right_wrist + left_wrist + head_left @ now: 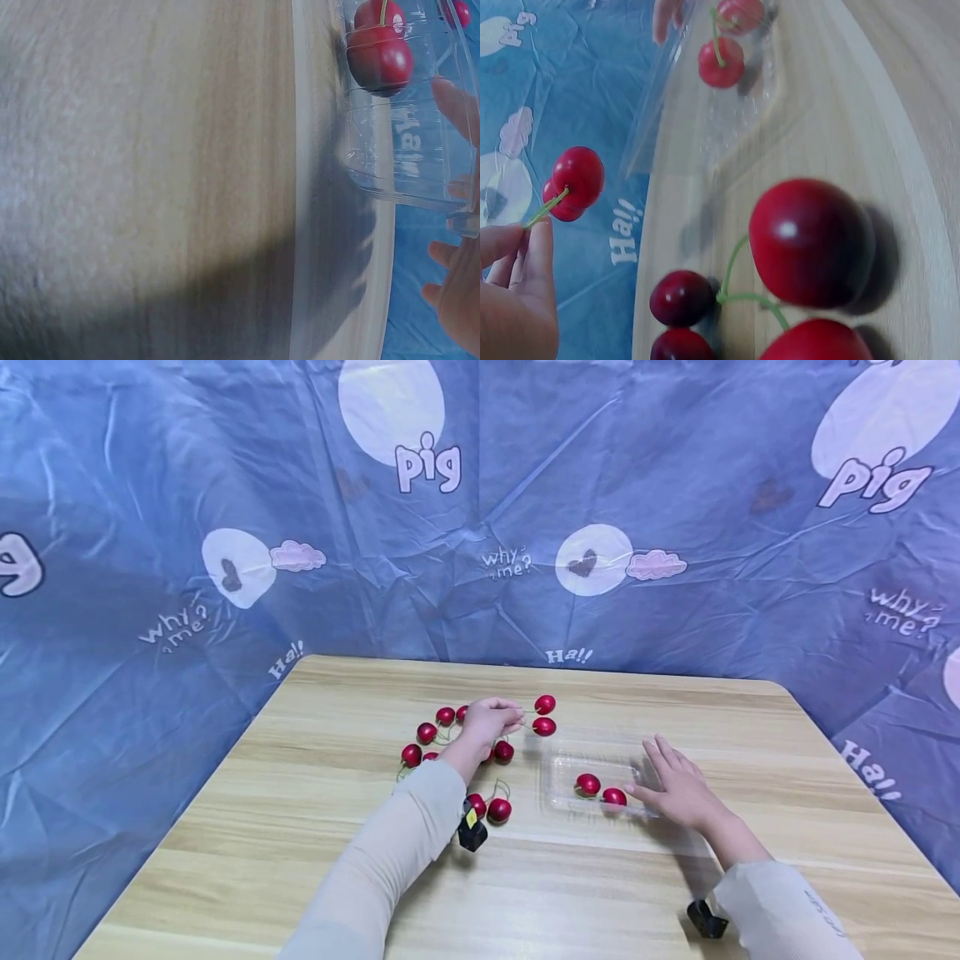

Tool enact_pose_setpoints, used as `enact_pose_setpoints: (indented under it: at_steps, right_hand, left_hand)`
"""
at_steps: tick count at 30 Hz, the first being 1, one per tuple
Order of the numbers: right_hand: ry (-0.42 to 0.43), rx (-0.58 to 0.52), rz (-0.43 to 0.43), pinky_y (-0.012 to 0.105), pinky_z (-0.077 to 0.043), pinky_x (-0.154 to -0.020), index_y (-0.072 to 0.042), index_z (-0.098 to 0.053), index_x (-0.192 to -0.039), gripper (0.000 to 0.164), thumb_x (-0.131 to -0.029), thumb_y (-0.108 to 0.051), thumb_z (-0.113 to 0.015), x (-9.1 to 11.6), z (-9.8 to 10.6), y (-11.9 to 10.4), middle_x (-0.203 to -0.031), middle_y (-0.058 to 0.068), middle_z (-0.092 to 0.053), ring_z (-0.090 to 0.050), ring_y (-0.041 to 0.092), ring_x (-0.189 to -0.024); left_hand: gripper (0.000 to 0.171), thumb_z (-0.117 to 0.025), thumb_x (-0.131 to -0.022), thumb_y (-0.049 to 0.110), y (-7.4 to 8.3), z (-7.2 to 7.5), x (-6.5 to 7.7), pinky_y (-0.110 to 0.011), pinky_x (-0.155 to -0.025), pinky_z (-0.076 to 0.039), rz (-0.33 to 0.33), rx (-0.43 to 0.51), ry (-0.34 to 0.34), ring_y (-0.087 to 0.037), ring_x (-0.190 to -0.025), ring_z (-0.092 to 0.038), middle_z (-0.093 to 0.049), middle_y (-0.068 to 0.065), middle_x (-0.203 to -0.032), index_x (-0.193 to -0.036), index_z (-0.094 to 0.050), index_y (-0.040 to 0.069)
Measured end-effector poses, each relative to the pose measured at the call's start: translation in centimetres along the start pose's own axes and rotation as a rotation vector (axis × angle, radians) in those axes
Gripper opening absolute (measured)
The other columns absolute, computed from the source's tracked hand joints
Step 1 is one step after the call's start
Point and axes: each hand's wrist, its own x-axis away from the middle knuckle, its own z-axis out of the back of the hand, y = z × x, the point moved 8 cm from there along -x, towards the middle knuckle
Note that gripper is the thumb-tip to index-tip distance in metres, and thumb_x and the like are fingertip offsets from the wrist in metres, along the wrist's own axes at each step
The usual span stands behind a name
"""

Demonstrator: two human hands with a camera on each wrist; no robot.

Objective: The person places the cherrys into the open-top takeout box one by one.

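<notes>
My left hand (489, 724) pinches the joined green stems of a pair of red cherries (544, 727) between thumb and fingers. In the left wrist view this pair (579, 176) hangs off the fingertips, raised above the table. A clear plastic box (550, 785) stands to the right, holding two red cherries (587, 785). Spread fingers of my right hand (678, 789) are at the box's right side, with the thumb near its front corner. The right wrist view shows the transparent wall (405, 196) of the box between camera and fingers.
Several cherries (411, 755) with green stems lie on the wooden table (247, 827) around and under the left forearm. Another pair (499, 811) lies nearer, beside the black wrist camera (472, 835). A blue printed cloth (480, 610) hangs behind the table's far edge.
</notes>
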Motion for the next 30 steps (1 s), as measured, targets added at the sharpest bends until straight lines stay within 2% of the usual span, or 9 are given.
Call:
enact_pose_setpoints:
  at_steps: [6, 14, 21, 30]
  right_hand:
    - [-0.004, 0.001, 0.000, 0.063, -0.011, -0.093, 0.009, -0.020, -0.131, 0.083, -0.079, -0.045, -0.055, 0.0, -0.1, 0.0, -0.135, 0.032, -0.011, -0.014, 0.051, -0.116]
    - [-0.016, -0.006, -0.009, 0.064, -0.010, -0.093, 0.008, -0.018, -0.132, 0.083, -0.080, -0.045, -0.054, 0.0, 0.0, 0.0, -0.135, 0.031, -0.009, -0.013, 0.051, -0.117]
    - [-0.029, -0.012, -0.020, 0.065, -0.010, -0.092, 0.008, -0.018, -0.133, 0.083, -0.080, -0.046, -0.054, 0.0, 0.0, 0.0, -0.136, 0.031, -0.008, -0.012, 0.051, -0.117]
    - [-0.038, -0.020, -0.026, 0.066, -0.009, -0.092, 0.006, -0.017, -0.134, 0.083, -0.080, -0.047, -0.053, -0.1, 0.0, 0.0, -0.137, 0.029, -0.007, -0.011, 0.051, -0.117]
  left_hand:
    - [0.021, -0.056, -0.079, -0.007, -0.2, -1.4, 0.4, -0.023, -0.070, -0.053, 0.011, 0.029, -0.052, -0.025, -0.085, -0.060, -0.060, -0.021, -0.094, -0.099, -0.055, -0.011]
    - [0.017, -0.057, -0.077, -0.007, -0.9, -2.6, 0.7, -0.024, -0.069, -0.053, 0.016, 0.032, -0.099, -0.021, -0.077, -0.061, -0.062, -0.014, -0.082, -0.094, -0.058, -0.010]
    - [0.020, -0.056, -0.078, -0.007, -1.7, -3.5, 0.9, -0.024, -0.070, -0.053, 0.023, 0.018, -0.136, -0.019, -0.076, -0.062, -0.062, -0.016, -0.087, -0.097, -0.056, -0.012]
    - [0.017, -0.059, -0.077, -0.005, -2.5, -4.9, 1.1, -0.033, -0.078, -0.050, 0.047, 0.006, -0.161, -0.016, -0.069, -0.062, -0.063, -0.013, -0.079, -0.093, -0.058, -0.010]
